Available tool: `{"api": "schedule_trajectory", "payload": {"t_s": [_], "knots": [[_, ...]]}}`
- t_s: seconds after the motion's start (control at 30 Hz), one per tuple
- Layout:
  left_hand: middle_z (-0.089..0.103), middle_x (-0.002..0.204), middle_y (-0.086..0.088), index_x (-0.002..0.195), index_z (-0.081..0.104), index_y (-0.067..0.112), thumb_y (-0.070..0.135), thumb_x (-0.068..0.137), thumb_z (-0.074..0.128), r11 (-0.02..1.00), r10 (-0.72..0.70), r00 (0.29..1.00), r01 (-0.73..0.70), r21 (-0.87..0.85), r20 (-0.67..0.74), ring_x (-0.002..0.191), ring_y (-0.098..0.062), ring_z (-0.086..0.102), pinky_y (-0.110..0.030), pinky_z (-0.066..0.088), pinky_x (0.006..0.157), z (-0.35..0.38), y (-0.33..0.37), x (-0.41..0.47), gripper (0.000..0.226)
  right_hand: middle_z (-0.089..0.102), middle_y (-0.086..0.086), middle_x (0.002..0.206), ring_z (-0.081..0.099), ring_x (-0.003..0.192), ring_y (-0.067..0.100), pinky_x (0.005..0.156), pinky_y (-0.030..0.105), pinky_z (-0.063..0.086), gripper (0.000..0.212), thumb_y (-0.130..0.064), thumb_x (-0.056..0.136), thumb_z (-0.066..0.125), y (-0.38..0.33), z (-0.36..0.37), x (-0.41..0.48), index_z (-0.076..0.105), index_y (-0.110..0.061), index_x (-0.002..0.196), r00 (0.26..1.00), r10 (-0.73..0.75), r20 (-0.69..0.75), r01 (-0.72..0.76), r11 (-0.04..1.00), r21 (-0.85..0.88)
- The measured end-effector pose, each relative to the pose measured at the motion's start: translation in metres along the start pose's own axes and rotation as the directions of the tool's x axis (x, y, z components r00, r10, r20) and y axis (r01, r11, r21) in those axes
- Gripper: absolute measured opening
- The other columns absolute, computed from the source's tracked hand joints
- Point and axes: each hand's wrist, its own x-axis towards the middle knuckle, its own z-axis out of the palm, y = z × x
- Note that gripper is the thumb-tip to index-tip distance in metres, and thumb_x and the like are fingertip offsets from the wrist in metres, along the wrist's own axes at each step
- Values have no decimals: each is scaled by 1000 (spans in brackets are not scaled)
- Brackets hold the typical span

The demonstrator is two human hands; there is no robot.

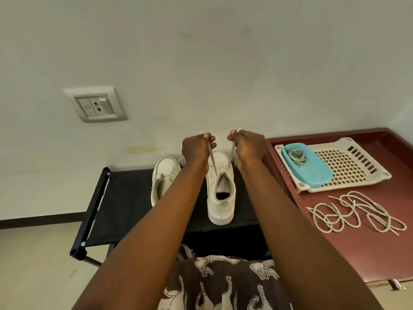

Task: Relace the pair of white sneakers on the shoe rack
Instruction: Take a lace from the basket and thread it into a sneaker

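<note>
The left hand (195, 148) is closed tight. Its fingers are curled and they pinch one end of a gray lace (212, 161). The right hand (248, 147) is closed tight too, and it pinches the other end of the same lace. Both hands are up high, above the far end of a white sneaker (221, 202). The two parts of the lace run straight down from the hands into the top of that sneaker.

The sneaker stands upright on the black shoe rack (125, 198), with its heel on the near side. The other sneaker (164, 175) is just to its left on the rack. It leans over on its side, and the left arm hides part of it.

To the right of the rack is a dark red counter (357, 253). A white tray with holes (348, 162) sits on its far part. A blue tub (312, 171) lies on the left side of the tray. A small lace bundle (296, 155) is curled up in the far end of the tub. Loose laces (353, 211) lie in loops on the counter, near the tray.

A wall socket (96, 105) is on the wall at the far left. A brown cloth with white pictures (223, 283) is at the near edge, between the arms.
</note>
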Motion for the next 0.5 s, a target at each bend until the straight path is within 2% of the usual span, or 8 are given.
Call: {"api": "schedule_trajectory", "payload": {"t_s": [0.03, 0.1, 0.23, 0.33, 0.4, 0.5], "knots": [[58, 66, -5, 65, 57, 5, -5, 91, 43, 999, 21, 1000, -21, 25, 3, 61, -15, 60, -21, 54, 57, 4, 9, -1, 32, 72, 11, 89, 61, 81, 18, 81, 33, 47, 9, -7, 81, 67, -14, 0, 1, 73, -4, 75, 999, -43, 9, 43, 998, -54], [60, 66, -4, 64, 59, 7, -3, 92, 43, 994, 81, 997, -82, 71, 9, 61, -14, 60, -21, 54, 60, 11, 29, -5, 33, 72, 14, 93, 63, 84, 21, 83, 31, 46, 14, -10, 84, 66, -42, -3, 2, 74, 1, 87, 989, -145, 17, 146, 980, -132], [59, 66, -4, 62, 58, 10, -2, 94, 42, 963, 245, 970, -244, 116, 3, 62, -13, 61, -27, 56, 69, 24, 69, -16, 38, 71, 16, 95, 64, 92, 27, 78, 29, 45, 18, -13, 84, 67, -91, -7, 2, 73, 1, 93, 949, -316, 14, 312, 930, -195], [62, 67, -3, 61, 59, 13, -2, 93, 46, 929, 333, 943, -332, 164, 20, 63, -14, 62, -28, 57, 73, 31, 95, -24, 37, 69, 12, 83, 64, 79, 25, 85, 38, 53, 16, -9, 78, 71, -118, -10, -1, 74, 0, 91, 930, -366, 23, 366, 919, -146], [63, 67, -2, 60, 59, 14, -1, 93, 47, 902, 383, 923, -383, 201, 41, 62, -14, 63, -30, 57, 77, 36, 111, -28, 38, 68, 13, 75, 63, 72, 26, 82, 45, 54, 11, -6, 76, 72, -131, -12, -2, 74, 2, 83, 914, -404, 27, 403, 902, -154], [62, 67, -1, 65, 59, 12, -3, 92, 46, 870, 435, 896, -443, 215, 84, 62, -12, 63, -31, 58, 78, 45, 128, -36, 34, 64, 10, 66, 62, 62, 25, 73, 40, 58, 7, 0, 76, 70, -149, -18, -7, 73, 4, 81, 902, -425, 77, 432, 891, -141]]}}
